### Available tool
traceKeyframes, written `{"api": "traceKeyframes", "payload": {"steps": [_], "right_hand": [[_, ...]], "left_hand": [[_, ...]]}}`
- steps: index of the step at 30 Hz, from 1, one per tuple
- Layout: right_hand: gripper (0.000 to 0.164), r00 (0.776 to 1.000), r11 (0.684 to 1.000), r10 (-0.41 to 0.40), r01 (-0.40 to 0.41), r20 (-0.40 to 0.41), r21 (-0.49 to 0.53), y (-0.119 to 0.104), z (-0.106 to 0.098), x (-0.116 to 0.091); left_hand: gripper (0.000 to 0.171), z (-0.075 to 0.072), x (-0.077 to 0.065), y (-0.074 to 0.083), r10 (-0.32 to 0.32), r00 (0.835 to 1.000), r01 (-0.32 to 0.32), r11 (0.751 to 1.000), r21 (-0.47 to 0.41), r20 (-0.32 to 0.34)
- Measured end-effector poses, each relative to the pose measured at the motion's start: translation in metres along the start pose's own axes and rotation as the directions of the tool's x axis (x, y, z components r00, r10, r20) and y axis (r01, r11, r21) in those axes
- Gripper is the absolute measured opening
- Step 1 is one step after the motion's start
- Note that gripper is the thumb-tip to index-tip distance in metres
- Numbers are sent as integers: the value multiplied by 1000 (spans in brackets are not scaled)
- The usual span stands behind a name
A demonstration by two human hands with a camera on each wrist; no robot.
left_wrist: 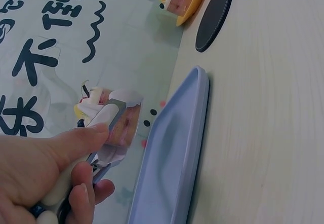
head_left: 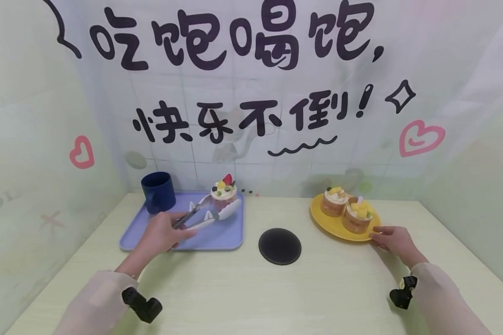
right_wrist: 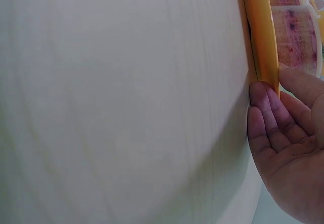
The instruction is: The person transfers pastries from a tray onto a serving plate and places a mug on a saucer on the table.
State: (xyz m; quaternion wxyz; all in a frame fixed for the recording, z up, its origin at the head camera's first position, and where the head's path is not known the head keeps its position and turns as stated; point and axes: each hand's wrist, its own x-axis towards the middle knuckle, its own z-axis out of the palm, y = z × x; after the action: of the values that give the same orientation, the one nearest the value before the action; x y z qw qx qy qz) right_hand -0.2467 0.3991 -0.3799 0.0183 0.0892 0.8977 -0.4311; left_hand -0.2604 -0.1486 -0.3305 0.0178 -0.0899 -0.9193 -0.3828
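The left hand (head_left: pixel 166 231) grips tongs (head_left: pixel 224 213) holding a dessert (head_left: pixel 224 191), liable to slip if the squeeze slackens, above the far right corner of the tray (head_left: pixel 218 240), while the right hand (head_left: pixel 396 241) pinches the near right edge of the plate (head_left: pixel 328 223).

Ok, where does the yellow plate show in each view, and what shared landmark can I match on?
Head: the yellow plate is right of centre, its near right edge in the right hand.
Left wrist: at the top edge, just right of centre, cut off.
Right wrist: top right, cut off above.
Shared landmark: the dessert cups standing on it.
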Motion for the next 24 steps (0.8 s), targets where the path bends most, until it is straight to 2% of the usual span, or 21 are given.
{"api": "traceKeyframes", "payload": {"steps": [11,19,24], "right_hand": [[59,1000,1000,12,-12,-2,-11,0,-1,1],[58,1000,1000,12,-12,0,-6,-1,-1,0],[56,1000,1000,2,-2,0,-4,-1,-1,0]], "left_hand": [[58,19,5,6,37,999,-37,999,-12,-15],[58,36,9,14,17,1000,-15,997,-77,23],[58,43,10,19,18,999,-15,996,-82,34]]}}
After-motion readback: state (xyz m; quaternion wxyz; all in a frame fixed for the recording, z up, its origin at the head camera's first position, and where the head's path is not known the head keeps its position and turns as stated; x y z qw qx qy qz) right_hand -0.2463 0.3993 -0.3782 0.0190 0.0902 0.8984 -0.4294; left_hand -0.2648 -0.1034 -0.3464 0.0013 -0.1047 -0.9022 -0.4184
